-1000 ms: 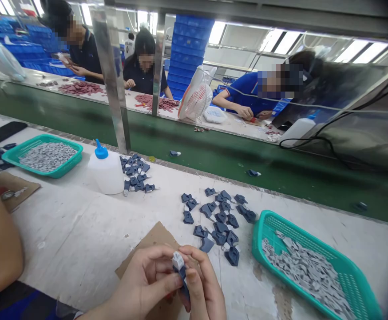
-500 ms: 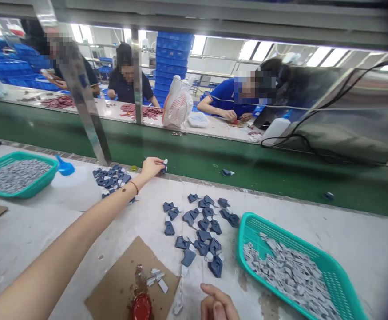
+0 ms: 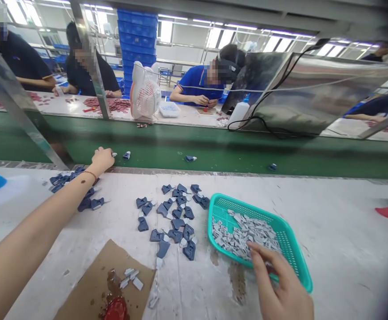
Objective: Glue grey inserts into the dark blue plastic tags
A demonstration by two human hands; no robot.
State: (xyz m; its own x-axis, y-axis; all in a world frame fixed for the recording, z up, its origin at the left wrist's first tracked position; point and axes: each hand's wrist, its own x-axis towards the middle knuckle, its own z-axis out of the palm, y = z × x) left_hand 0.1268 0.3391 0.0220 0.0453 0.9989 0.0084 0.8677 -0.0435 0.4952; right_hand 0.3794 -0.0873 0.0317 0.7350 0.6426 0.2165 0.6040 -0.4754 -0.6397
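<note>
My left hand (image 3: pixel 103 159) is stretched to the green belt's near edge, fingers closed on a small plastic piece (image 3: pixel 114 154); only its pale tip shows. Just beyond, a navy plastic part (image 3: pixel 126 155) with a pale tab lies on the belt, apart from my fingers. My right hand (image 3: pixel 280 284) is over the near rim of a green basket (image 3: pixel 300 262). Its thumb and forefinger are pinched together at the small grey plastic pieces (image 3: pixel 257 229) inside; what they hold, if anything, is hidden. Several navy parts (image 3: pixel 177 213) with pale tabs are spread between my hands.
Brown cardboard (image 3: pixel 90 275) carries a red cap (image 3: pixel 116 309), wet brown liquid and several grey pieces (image 3: pixel 132 278). More navy parts (image 3: pixel 92 203) lie under my left forearm, near a white bottle (image 3: pixel 10 195). Metal posts (image 3: pixel 52 146) rise by the belt (image 3: pixel 167 146); people work beyond it.
The view has swung right. A navy part that was at my left fingertips now lies on the belt, clear of them. My right hand has moved from the table to the basket.
</note>
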